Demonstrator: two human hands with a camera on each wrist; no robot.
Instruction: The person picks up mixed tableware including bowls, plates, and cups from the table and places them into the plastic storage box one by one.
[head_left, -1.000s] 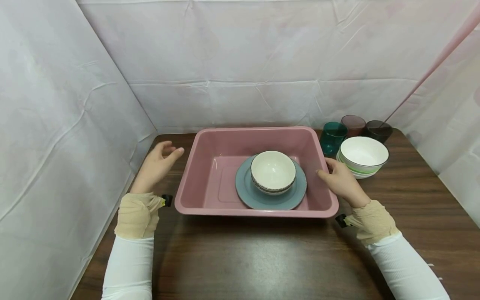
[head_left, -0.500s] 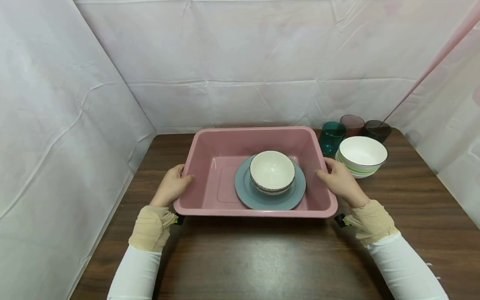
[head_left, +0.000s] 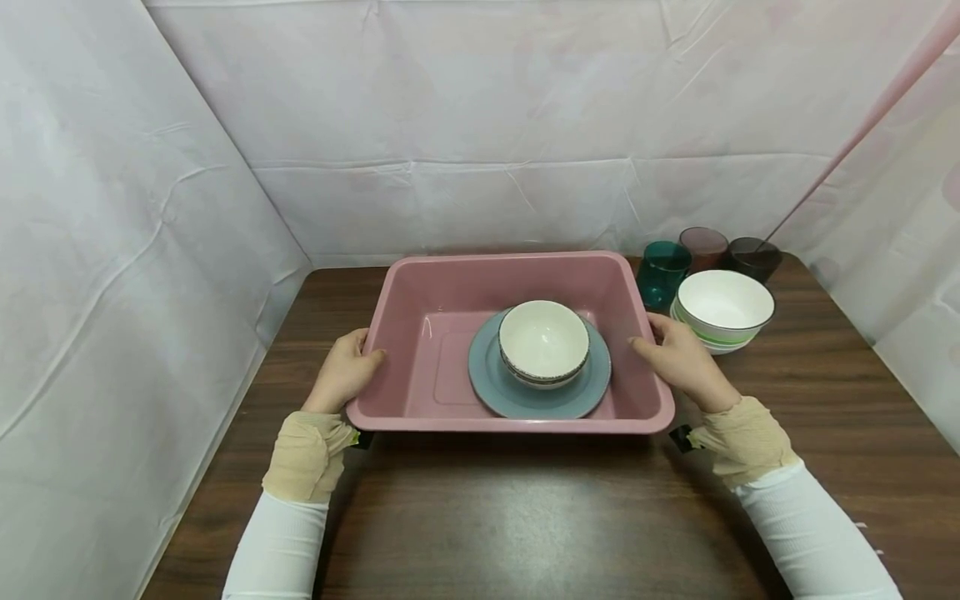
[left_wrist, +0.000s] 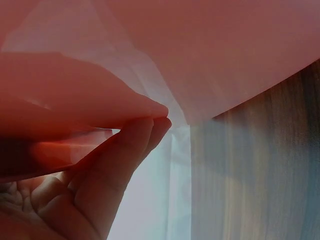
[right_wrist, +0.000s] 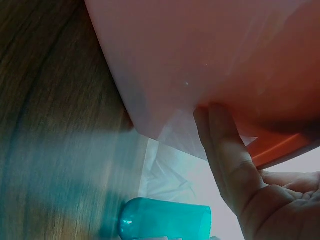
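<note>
A pink plastic tub [head_left: 510,425] stands on the brown wooden table [head_left: 525,525]. Inside it lies a blue-grey plate [head_left: 525,402] with a white bowl [head_left: 543,340] on top. My left hand [head_left: 345,372] grips the tub's left rim, thumb over the edge. My right hand [head_left: 678,358] grips the right rim the same way. In the left wrist view, my fingers [left_wrist: 125,150] lie under the tub's wall [left_wrist: 225,50]. The right wrist view shows my fingers [right_wrist: 225,145] against the tub's outer wall [right_wrist: 210,50].
Right of the tub stand stacked white bowls with a green stripe [head_left: 723,308], a teal cup [head_left: 663,271], a maroon cup [head_left: 703,248] and a dark cup [head_left: 753,257]. The teal cup [right_wrist: 165,220] is close to my right hand. White sheeting walls in the table's left, back and right.
My left hand came down from beside the tub and took hold of its left rim. My right hand stayed on the right rim.
</note>
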